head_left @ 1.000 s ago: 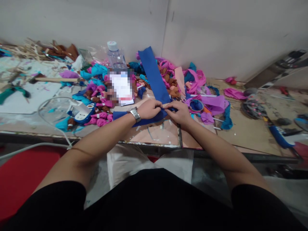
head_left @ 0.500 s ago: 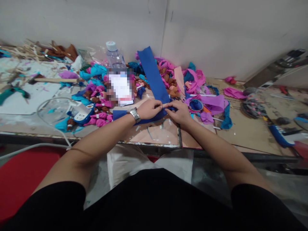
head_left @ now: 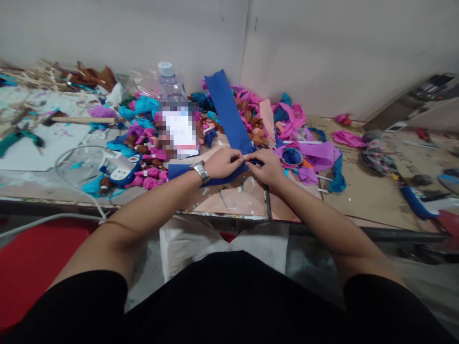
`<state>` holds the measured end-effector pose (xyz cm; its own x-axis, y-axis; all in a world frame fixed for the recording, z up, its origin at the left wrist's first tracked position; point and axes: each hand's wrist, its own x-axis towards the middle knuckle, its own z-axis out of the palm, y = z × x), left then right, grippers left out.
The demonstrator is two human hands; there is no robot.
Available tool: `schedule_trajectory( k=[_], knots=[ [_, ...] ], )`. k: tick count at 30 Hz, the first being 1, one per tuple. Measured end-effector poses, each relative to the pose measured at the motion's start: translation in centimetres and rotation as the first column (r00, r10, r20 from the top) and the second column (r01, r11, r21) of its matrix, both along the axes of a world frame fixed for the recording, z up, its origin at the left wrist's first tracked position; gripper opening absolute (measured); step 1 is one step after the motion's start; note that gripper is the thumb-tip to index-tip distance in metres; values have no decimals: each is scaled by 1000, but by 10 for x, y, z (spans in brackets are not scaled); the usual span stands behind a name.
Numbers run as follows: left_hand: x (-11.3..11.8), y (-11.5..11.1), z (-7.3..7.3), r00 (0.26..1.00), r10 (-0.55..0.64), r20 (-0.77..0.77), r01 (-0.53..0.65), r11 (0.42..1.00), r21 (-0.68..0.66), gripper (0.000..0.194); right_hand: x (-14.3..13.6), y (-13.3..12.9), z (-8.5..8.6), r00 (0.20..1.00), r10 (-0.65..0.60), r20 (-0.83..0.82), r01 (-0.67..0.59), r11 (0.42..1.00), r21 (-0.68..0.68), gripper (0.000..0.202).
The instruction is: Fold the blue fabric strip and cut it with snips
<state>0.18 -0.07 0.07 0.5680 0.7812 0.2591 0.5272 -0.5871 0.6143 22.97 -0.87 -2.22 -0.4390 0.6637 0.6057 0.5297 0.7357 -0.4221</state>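
Observation:
Both hands meet at a long dark blue strip point(head_left: 229, 112), fabric or paper, which runs up toward the wall and also out to the left under my wrist. My left hand point(head_left: 224, 163), with a metal watch point(head_left: 201, 172) on its wrist, pinches the strip where it bends. Close beside it, my right hand point(head_left: 266, 168) pinches a gathered part of the same strip between thumb and fingers. The exact grip at the fingertips is partly hidden. A phone point(head_left: 180, 131) with a lit, blurred screen lies just beyond my left hand.
Bunched pink, blue and brown pieces surround my hands. A plastic bottle point(head_left: 171, 83) stands at the back. A blue-and-white device point(head_left: 125, 169), hammer point(head_left: 79, 119) and green-handled pliers point(head_left: 21, 141) lie left. Purple strips point(head_left: 319, 154) and a dark round bundle point(head_left: 378, 157) lie right.
Almost nothing differs. My fingers have shifted very slightly at the pinched place; the blue strip lies as before.

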Motion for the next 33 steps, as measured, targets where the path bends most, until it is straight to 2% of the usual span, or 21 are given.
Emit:
schedule_trajectory(
  k=[15, 23, 33],
  knots=[
    [1, 0, -2, 1000, 7, -29, -7, 1000, -4, 44, -1, 0, 1, 999, -7, 44, 8, 1000, -30, 9],
    [1, -1, -2, 999, -4, -34, 5, 1000, 25, 39, -2, -2, 4, 996, -30, 79, 36, 997, -72, 9],
    [2, -4, 1, 999, 1, -39, 0, 999, 49, 40, -2, -1, 1, 998, -41, 41, 43, 998, -51, 6]
  ],
)
